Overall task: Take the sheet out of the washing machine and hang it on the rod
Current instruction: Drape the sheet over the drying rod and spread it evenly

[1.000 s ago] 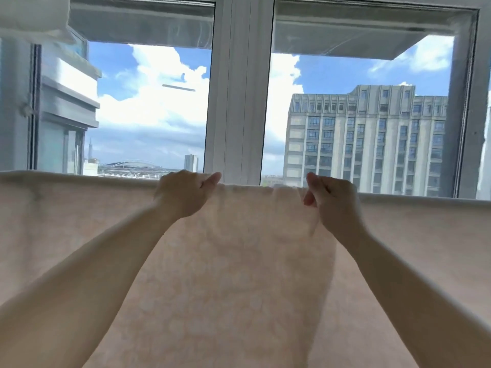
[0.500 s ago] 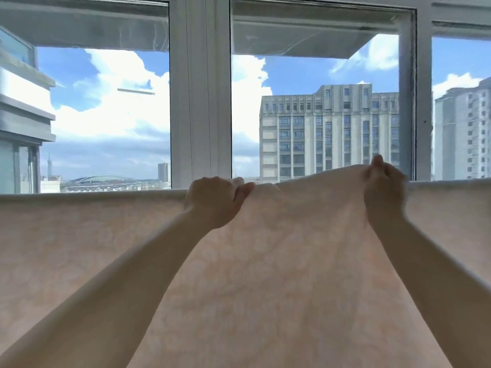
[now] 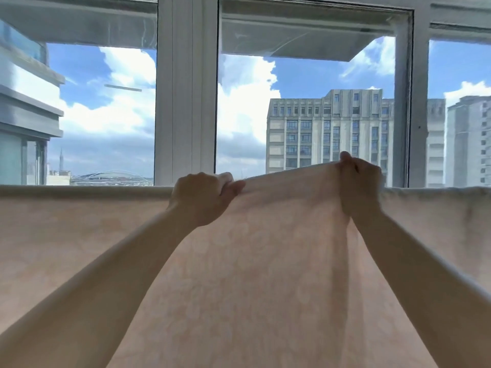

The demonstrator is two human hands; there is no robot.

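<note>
Both hands clamp the sheet's (image 3: 252,261) top edge, my left hand (image 3: 202,199) low, my right hand (image 3: 358,181) higher.

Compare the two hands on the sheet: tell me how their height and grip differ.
The right hand is raised higher than the left hand, lifting the sheet above the level of its draped top edge. The left hand sits at about that level. The left hand pinches with its thumb pointing toward the right hand; the right hand's thumb points up. Both are closed on the sheet's top edge.
</note>
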